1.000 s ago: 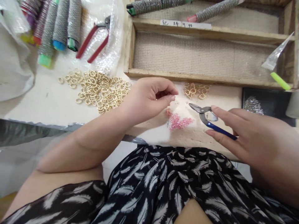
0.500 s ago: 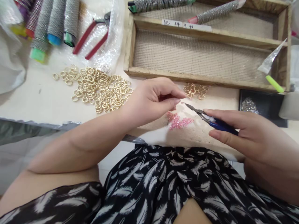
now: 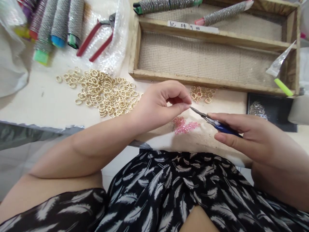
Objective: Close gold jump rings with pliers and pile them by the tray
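Note:
My left hand [image 3: 164, 103] is pinched at thumb and forefinger; whatever sits between the fingertips is too small to name. The tip of the blue-handled pliers [image 3: 210, 121] meets those fingertips, its jaws close together. Those pliers are gripped in my right hand [image 3: 248, 135], the thumb below and fingers above the handles. Just under my left fingertips lies a small heap of pink beads [image 3: 184, 125] on the table. Behind the fingertips is a small group of gold rings with pink on them [image 3: 201, 94]. A large pile of plain gold twisted rings [image 3: 106, 91] spreads left of my left hand.
A wooden frame with mesh [image 3: 205, 58] stands along the back, with coil-wrapped rods on it. Red-handled pliers [image 3: 96, 40] lie on clear plastic wrap beside more coiled rods [image 3: 59, 24]. A black tray [image 3: 272, 112] with silvery bits is at right.
The pliers' jaws have closed and their tip has come up against my left fingertips. My left hand has shifted slightly right. The beads and rings stay put.

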`<state>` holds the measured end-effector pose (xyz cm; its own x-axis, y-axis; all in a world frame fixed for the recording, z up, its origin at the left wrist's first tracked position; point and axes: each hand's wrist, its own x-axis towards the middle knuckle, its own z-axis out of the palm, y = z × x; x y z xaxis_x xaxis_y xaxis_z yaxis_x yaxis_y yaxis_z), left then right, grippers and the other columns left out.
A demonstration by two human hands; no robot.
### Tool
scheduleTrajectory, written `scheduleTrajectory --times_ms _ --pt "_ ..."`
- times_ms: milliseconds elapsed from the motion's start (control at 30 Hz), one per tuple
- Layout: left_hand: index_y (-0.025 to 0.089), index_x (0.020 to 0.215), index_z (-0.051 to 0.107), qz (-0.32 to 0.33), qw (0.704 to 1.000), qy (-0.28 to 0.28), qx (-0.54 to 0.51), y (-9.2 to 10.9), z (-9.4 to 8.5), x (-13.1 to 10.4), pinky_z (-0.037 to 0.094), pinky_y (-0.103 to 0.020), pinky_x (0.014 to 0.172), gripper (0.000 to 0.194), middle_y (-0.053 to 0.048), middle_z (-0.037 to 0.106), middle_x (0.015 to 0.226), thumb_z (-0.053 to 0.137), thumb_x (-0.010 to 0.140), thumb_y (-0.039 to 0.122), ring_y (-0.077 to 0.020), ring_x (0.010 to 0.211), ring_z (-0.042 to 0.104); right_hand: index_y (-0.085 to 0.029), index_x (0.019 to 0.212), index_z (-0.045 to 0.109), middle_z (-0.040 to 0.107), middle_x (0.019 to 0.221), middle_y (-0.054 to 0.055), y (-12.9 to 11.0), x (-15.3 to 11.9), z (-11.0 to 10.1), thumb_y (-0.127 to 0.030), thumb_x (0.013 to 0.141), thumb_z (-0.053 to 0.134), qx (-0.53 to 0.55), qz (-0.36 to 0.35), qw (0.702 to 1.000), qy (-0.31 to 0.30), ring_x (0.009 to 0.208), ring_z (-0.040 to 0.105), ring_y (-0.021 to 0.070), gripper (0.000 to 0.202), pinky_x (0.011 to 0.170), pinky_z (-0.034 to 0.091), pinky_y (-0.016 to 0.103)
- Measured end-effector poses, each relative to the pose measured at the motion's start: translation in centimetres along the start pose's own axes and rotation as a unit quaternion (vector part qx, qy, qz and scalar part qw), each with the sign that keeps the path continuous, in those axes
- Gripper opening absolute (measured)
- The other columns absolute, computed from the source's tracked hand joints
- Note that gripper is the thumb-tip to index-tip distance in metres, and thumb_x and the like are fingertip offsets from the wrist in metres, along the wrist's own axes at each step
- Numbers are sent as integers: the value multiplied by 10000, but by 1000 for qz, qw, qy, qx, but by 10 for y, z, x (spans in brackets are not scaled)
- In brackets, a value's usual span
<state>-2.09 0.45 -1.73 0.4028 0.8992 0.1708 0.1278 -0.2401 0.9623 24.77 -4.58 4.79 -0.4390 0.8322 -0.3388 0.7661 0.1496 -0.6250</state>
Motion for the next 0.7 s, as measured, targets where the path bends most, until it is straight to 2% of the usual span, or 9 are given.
scheduleTrajectory --times_ms 133,267,400,500,700 --pt "199 820 727 -56 997 -8 -45 -2 2 -1 594 -268 708 71 -9 754 839 710 862 145 -133 772 701 -264 1441 752 790 1419 84 2 1 -2 -469 1036 689 8 -2 1000 -18 1251 779 340 458 1104 618 500" --pt "203 816 712 -71 995 -19 -66 -2 2 0 580 -257 663 61 -5 731 803 719 841 149 -123 720 676 -284 1418 765 801 1400 68 -4 -1 -1 -455 1022 711 32 12 999 -20 1249 780 334 435 1101 621 484" --pt "198 805 707 -66 995 -23 -70 1 1 1 563 -255 641 77 6 712 779 705 817 122 -113 691 643 -306 1448 741 772 1454 58 -8 -2 3 -429 1044 685 82 62 995 -7 1328 737 337 426 1068 641 472" --pt "196 806 709 -56 997 -17 -58 3 0 0 567 -268 660 77 5 717 800 699 819 121 -115 703 640 -315 1431 753 787 1428 61 -2 0 3 -497 1011 718 85 35 995 -38 1284 762 346 459 1094 626 505" --pt "207 835 709 -10 1000 -13 -16 2 1 -4 588 -290 715 92 -9 743 844 661 847 129 -134 759 666 -298 1416 763 802 1399 77 8 5 1 -540 1007 703 96 27 994 -43 1217 794 338 480 1084 632 514"
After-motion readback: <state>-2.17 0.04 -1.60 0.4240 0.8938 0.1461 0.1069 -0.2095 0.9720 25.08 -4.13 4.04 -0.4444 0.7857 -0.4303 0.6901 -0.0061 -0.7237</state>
